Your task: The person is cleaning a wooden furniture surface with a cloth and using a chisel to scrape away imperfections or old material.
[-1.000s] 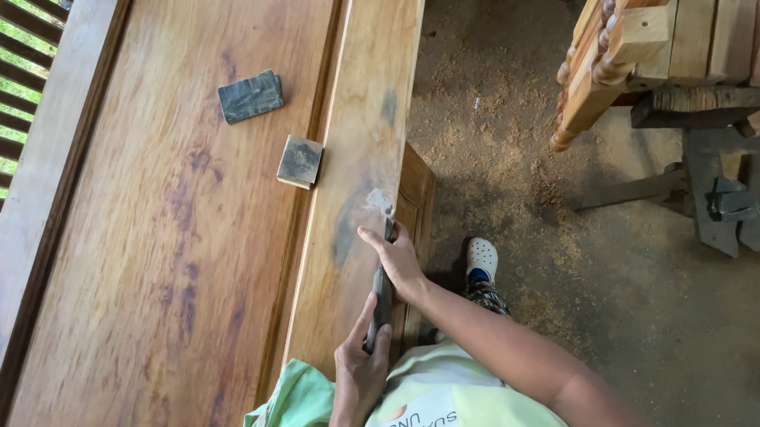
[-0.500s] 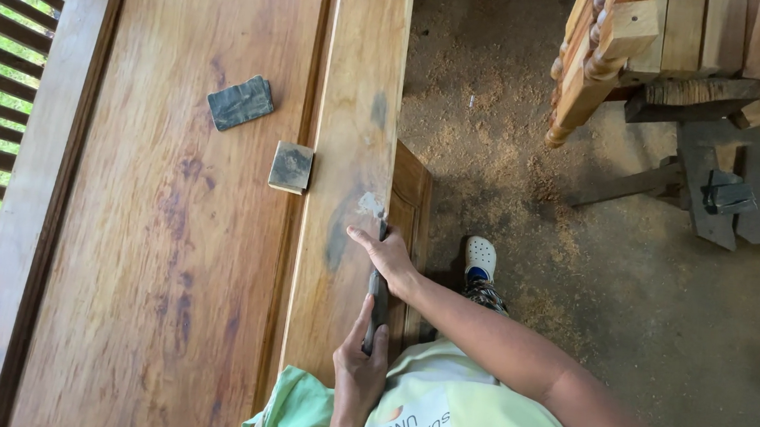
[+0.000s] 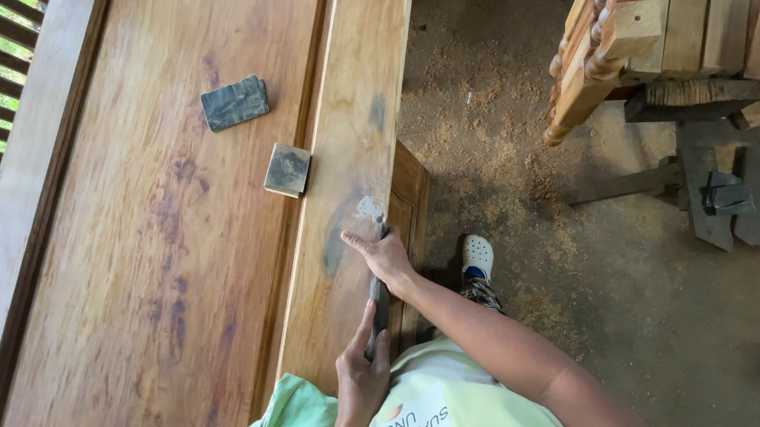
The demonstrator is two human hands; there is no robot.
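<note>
The dark slim metal tool [image 3: 379, 308] runs lengthwise up the lower centre; left hand [image 3: 362, 377] clamps its near end, right hand [image 3: 385, 256] its far end, beside the wooden door rail [image 3: 352, 103].

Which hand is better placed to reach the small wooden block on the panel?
Probably the right hand: it lies nearer the block, while the left hand grips the dark tool.

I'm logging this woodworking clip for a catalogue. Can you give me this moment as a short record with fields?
setting: workshop, sawdust on the floor
work surface: large wooden door panel, lying flat
left hand: grips the handle of a dark tool
right hand: presses on the tool's front end at the panel's edge
loose items: dark sanding pad; small block
nearby: turned wooden furniture
</note>
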